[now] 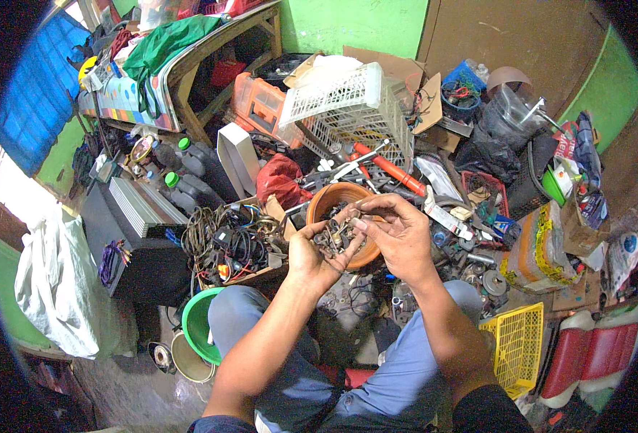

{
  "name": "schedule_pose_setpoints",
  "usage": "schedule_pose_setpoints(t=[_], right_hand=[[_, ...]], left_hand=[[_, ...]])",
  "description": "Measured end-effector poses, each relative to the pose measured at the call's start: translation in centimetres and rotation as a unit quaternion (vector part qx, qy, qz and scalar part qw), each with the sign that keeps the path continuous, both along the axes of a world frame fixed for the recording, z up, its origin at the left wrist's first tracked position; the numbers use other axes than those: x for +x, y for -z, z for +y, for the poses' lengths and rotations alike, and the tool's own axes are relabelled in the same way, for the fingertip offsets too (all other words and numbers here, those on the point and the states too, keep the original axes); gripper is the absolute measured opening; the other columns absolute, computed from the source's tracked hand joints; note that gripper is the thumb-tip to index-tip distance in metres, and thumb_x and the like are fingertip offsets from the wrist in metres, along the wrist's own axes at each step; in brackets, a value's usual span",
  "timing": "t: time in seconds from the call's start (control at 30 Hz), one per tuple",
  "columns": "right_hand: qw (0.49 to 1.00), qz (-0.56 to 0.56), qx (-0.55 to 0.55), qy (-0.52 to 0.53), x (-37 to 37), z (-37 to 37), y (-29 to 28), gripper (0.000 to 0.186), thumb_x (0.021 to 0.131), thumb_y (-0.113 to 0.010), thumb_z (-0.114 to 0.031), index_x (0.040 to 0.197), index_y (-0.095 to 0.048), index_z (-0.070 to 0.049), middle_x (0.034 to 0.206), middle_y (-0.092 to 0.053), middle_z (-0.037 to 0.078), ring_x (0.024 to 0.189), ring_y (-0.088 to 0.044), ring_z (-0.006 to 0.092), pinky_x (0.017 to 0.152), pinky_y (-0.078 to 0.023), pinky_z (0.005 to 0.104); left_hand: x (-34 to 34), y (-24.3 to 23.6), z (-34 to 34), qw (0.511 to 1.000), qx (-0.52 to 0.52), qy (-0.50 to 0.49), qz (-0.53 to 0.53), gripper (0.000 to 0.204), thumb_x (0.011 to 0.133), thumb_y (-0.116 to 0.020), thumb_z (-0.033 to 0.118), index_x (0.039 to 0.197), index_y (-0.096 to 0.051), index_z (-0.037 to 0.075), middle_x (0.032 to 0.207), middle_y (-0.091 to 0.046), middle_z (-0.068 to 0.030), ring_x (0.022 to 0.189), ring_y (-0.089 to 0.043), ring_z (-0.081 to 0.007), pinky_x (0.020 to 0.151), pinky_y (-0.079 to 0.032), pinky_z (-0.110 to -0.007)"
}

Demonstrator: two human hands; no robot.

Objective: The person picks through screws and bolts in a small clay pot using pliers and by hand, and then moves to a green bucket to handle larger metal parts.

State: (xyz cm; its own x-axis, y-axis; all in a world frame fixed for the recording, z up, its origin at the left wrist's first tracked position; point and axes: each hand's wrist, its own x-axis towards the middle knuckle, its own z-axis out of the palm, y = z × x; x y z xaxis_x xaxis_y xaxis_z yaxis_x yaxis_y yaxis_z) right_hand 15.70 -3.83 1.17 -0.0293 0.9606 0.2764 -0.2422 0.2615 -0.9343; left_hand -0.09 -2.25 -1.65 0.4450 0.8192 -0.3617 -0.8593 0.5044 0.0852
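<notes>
My left hand [309, 258] is cupped palm up, holding a small heap of dark and brassy metal bits [331, 240], perhaps screws or fittings. My right hand [403, 234] meets it from the right, its thumb and index finger pinched together just over the heap. What the pinch holds is too small to name. Both hands are over a round orange-brown plastic bowl [321, 203], whose inside they largely hide. My forearms reach up between my knees.
Coiled cables [214, 242] fill a box on the left, beside a green basin [198, 325]. Behind the bowl are a red bag [281, 179], an orange tool [391, 169] and a white crate [377, 101]. A taped carton [539, 249] and yellow basket [517, 343] stand right.
</notes>
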Motion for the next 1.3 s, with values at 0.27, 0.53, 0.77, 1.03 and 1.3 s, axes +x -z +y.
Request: schedule_pose_setpoints(t=[0.27,0.53,0.77,1.03,1.3], right_hand=[[0.997,-0.015,-0.061,0.041,1.2,0.5,-0.2,0.019,0.096,-0.064,-0.002,0.114,-0.064,0.006,0.101,-0.071,0.012,0.093,-0.069,0.0165,0.08,-0.06,0.0299],[0.973,0.158,-0.166,0.026,2.7,1.7,1.2,0.022,0.099,-0.061,-0.005,0.12,-0.064,0.001,0.106,-0.069,0.013,0.094,-0.07,0.0206,0.084,-0.061,0.0338],[0.948,0.232,-0.207,-0.061,3.6,1.9,2.0,0.025,0.102,-0.059,-0.014,0.123,-0.063,-0.002,0.107,-0.07,0.009,0.093,-0.067,0.0167,0.086,-0.056,0.0343],[0.978,-0.144,-0.136,0.063,3.6,2.8,1.4,0.015,0.095,-0.067,-0.004,0.11,-0.067,0.001,0.098,-0.071,0.008,0.081,-0.068,0.0138,0.071,-0.057,0.0271],[0.927,-0.334,-0.032,0.169,3.7,3.6,3.7,0.016,0.088,-0.071,0.002,0.103,-0.066,0.005,0.097,-0.072,0.013,0.085,-0.074,0.0187,0.07,-0.061,0.0289]], left_hand=[[-0.5,0.0,0.7,0.998,0.057,0.023,0.002,0.06,0.094,-0.028,0.019,0.145,-0.04,-0.01,0.147,-0.049,-0.0253,0.136,-0.05,-0.0382,0.115,-0.043,-0.048],[-0.7,-0.2,0.9,0.998,0.059,0.006,-0.013,0.061,0.093,-0.031,0.018,0.146,-0.038,-0.011,0.149,-0.045,-0.0273,0.138,-0.047,-0.0391,0.116,-0.041,-0.049],[-0.9,-0.2,0.9,0.998,0.065,0.007,-0.022,0.061,0.093,-0.031,0.019,0.146,-0.039,-0.011,0.149,-0.045,-0.0282,0.138,-0.047,-0.04,0.116,-0.042,-0.049],[-1.1,-0.2,0.9,0.998,0.062,0.011,-0.022,0.058,0.094,-0.034,0.015,0.147,-0.038,-0.009,0.149,-0.046,-0.0265,0.139,-0.046,-0.0391,0.117,-0.042,-0.049],[-1.1,0.0,1.0,0.997,0.076,0.011,-0.024,0.052,0.097,-0.038,0.008,0.146,-0.038,-0.007,0.148,-0.047,-0.024,0.139,-0.047,-0.0363,0.116,-0.043,-0.048]])
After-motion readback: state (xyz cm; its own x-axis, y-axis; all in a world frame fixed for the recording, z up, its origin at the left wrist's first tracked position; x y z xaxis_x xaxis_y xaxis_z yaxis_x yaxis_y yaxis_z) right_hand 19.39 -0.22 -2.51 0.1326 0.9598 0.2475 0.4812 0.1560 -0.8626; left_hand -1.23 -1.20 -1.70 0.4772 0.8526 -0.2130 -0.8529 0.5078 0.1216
